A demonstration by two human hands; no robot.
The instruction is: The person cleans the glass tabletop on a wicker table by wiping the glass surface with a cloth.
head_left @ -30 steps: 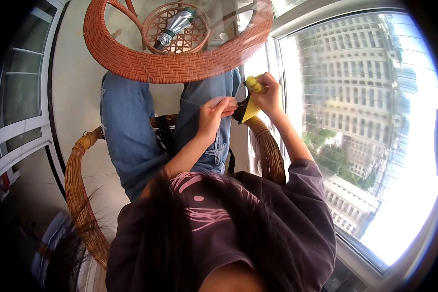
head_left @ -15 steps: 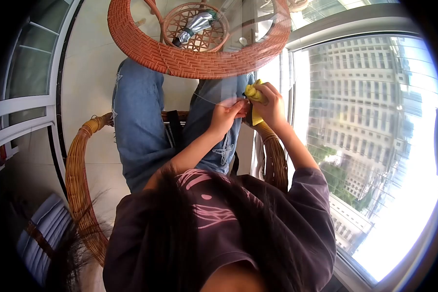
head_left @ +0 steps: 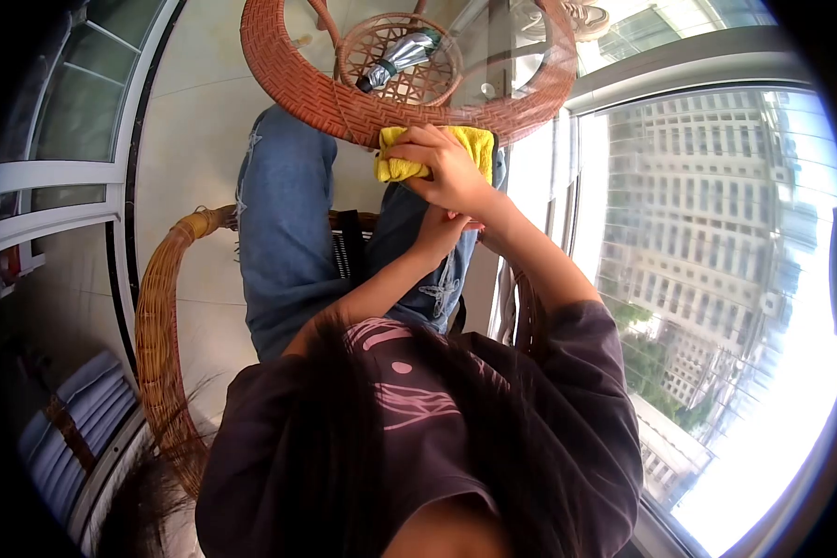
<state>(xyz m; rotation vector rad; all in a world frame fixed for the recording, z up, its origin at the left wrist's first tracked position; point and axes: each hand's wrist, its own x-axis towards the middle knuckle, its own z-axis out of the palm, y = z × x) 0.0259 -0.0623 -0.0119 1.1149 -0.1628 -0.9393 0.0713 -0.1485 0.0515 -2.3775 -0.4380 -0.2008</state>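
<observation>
My right hand [head_left: 446, 169] grips a bunched yellow cloth [head_left: 476, 147], fingers folded over it, at the near rim of the round woven table [head_left: 381, 110]. Just below, my left hand [head_left: 440, 232] is near my right wrist, over my knee. Its fingers look curled together, but the wrist covers most of them, so what they hold cannot be made out. Both hands are above my jeans [head_left: 284, 223].
A folded silver umbrella [head_left: 400, 58] lies on the table's round lower rack [head_left: 349, 56]. The wicker chair's arm [head_left: 158, 325] curves at my left. A large window [head_left: 697, 260] stands close on my right, and a pair of shoes [head_left: 581, 20] is beyond the table.
My right hand has moved left with the yellow cloth, from beside my left hand to the table's near rim. The cloth looks more spread out, and my left hand has dropped slightly lower.
</observation>
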